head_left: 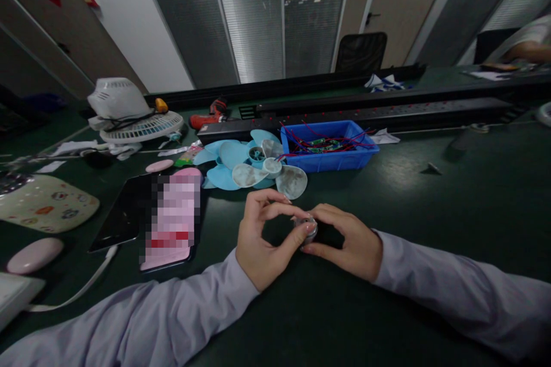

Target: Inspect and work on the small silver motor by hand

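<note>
A small round silvery-grey part (310,233), its exact kind unclear, is held between both hands low over the dark green table. My left hand (269,241) pinches it with thumb and fingertips from the left and top. From the right, the thumb and fingers of my right hand (350,241) close around its other side. Most of the part is covered by fingers. Just beyond the hands lie light-blue fan blades (232,155), with a dusty grey fan blade (293,182) on top. Behind them stands a blue bin (331,161) with green circuit boards and red and blue wires.
A phone (172,223) and a black tablet (124,212) lie at left, near a patterned cream container (51,203) and a white cable (81,292). Further back are a white fan (118,103), a red drill (209,116) and a long black strip (387,109). Another person's arm (527,49) shows far right.
</note>
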`<state>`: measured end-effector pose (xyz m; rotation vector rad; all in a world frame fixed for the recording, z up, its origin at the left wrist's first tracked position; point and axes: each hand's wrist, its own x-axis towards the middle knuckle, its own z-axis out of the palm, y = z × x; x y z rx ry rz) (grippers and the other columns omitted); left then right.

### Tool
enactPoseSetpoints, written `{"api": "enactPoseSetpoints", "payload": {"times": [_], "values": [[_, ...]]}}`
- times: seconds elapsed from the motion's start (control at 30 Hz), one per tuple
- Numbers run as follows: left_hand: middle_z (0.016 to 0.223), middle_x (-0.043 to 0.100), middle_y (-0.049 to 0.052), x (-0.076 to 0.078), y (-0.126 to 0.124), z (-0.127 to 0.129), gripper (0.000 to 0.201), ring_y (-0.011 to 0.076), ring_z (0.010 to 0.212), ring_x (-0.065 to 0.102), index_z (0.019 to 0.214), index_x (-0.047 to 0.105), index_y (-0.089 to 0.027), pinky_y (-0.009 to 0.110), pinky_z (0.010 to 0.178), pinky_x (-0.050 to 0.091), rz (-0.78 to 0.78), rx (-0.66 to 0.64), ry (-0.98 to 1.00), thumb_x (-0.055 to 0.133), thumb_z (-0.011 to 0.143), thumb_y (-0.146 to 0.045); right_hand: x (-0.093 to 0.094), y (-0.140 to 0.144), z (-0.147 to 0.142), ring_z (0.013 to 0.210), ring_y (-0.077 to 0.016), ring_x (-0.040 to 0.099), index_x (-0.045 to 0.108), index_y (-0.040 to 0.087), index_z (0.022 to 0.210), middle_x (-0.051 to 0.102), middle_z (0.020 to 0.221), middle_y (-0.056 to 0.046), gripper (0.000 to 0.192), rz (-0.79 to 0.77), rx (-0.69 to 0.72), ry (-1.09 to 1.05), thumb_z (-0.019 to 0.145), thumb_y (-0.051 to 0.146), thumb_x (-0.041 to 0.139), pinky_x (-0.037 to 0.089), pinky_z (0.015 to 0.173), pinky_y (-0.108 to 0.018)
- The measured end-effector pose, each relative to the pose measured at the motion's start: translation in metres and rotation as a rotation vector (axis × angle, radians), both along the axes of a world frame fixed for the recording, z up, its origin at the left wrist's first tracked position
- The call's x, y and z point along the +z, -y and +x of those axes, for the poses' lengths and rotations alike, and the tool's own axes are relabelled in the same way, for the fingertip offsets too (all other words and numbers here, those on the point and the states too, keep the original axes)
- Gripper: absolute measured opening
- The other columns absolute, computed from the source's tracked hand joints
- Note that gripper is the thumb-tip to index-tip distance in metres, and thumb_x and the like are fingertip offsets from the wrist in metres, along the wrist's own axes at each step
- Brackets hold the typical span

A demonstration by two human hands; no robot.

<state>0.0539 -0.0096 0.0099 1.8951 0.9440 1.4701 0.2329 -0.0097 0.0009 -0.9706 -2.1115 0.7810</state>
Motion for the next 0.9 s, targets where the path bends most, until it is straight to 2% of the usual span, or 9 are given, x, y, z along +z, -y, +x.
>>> {"api": "enactPoseSetpoints", "payload": {"times": [0.37, 0.5, 0.63, 0.73, 0.8, 0.9], "values": [[0.08, 0.072, 0.001, 0.002, 0.0, 0.001, 0.049, 0.0205, 0.102, 0.063, 0.105, 0.039, -0.021, 0.04, 0.097, 0.039, -0.128, -0.057, 0.024, 0.073, 0.071, -0.014, 0.003, 0.001, 0.0, 0.083, -0.0189, 0.057, 0.063, 0.018, 0.1, 0.062, 0.086, -0.004, 0.024, 0.018, -0.004, -0.009, 0.078, 0.027, 0.069, 0.047, 0.074, -0.032], [0.081, 0.071, 0.001, 0.001, 0.001, 0.003, 0.049, 0.0198, 0.097, 0.066, 0.104, 0.041, -0.022, 0.039, 0.096, 0.043, -0.197, -0.054, 0.085, 0.075, 0.07, -0.014, 0.002, 0.001, -0.001, 0.087, -0.0201, 0.058, 0.06, 0.018, 0.109, 0.063, 0.09, -0.005, 0.034, 0.004, 0.001, -0.028, 0.078, 0.026, 0.07, 0.047, 0.077, -0.034], [0.078, 0.071, -0.001, 0.004, 0.002, 0.002, 0.046, 0.0194, 0.094, 0.068, 0.102, 0.042, -0.022, 0.038, 0.094, 0.046, -0.153, 0.002, 0.155, 0.075, 0.071, -0.014, 0.001, 0.001, -0.001, 0.085, -0.0202, 0.058, 0.062, 0.017, 0.104, 0.062, 0.088, -0.005, 0.029, 0.0, -0.011, -0.011, 0.078, 0.028, 0.07, 0.046, 0.076, -0.035], [0.077, 0.072, -0.001, 0.005, 0.0, -0.01, 0.043, 0.0202, 0.096, 0.068, 0.099, 0.043, -0.022, 0.039, 0.096, 0.045, -0.116, 0.09, 0.142, 0.076, 0.071, -0.016, 0.003, 0.001, -0.001, 0.087, -0.0206, 0.058, 0.061, 0.017, 0.105, 0.063, 0.092, -0.005, 0.031, -0.026, -0.015, 0.016, 0.078, 0.028, 0.071, 0.046, 0.077, -0.036], [0.086, 0.071, 0.0, 0.001, -0.001, -0.024, 0.043, 0.0208, 0.09, 0.071, 0.098, 0.044, -0.022, 0.04, 0.094, 0.048, -0.203, 0.118, 0.097, 0.076, 0.071, -0.019, 0.003, 0.002, -0.001, 0.091, -0.0207, 0.058, 0.06, 0.017, 0.11, 0.063, 0.095, -0.006, 0.035, -0.042, -0.02, 0.018, 0.078, 0.027, 0.071, 0.046, 0.08, -0.036], [0.103, 0.069, 0.004, -0.007, -0.001, -0.047, 0.04, 0.0237, 0.085, 0.072, 0.101, 0.045, -0.023, 0.046, 0.092, 0.049, -0.35, 0.078, -0.075, 0.074, 0.073, -0.026, 0.004, 0.002, -0.001, 0.092, -0.0206, 0.058, 0.061, 0.017, 0.11, 0.064, 0.097, -0.005, 0.035, -0.047, -0.031, 0.015, 0.077, 0.026, 0.072, 0.046, 0.082, -0.036]]}}
